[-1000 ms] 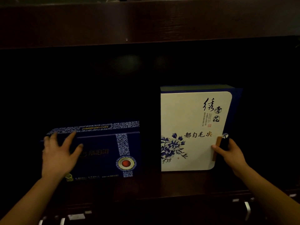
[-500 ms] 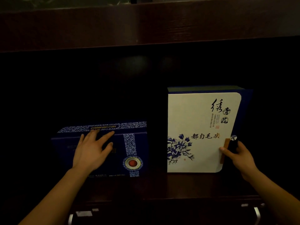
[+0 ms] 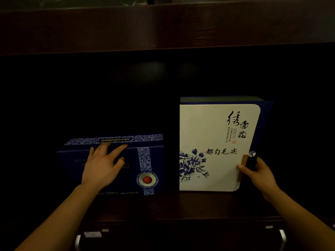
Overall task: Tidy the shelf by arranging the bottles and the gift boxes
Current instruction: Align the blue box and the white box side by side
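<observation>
2 gift boxes stand on the dark wooden shelf [image 3: 199,205], a narrow gap between them. The dark blue box [image 3: 145,160], low and wide with a patterned band and a red medallion, sits to the left; the taller white box [image 3: 213,134], printed with blue flowers and calligraphy, stands upright to the right. No bottles are in view.

The left hand [image 3: 101,167] lies flat and open on the blue box's front face, fingers spread toward its top edge, pressing but gripping nothing. The right hand [image 3: 257,173] is closed around the white box's right edge, thumb on the front by the brown clasp [image 3: 242,167].

The risk looks greatest with the white box: held on 1 side only, it could twist or tip forward off the shelf if pulled. A flat palm gives little control, so the blue box may skew or bump its neighbour if pushed right.
</observation>
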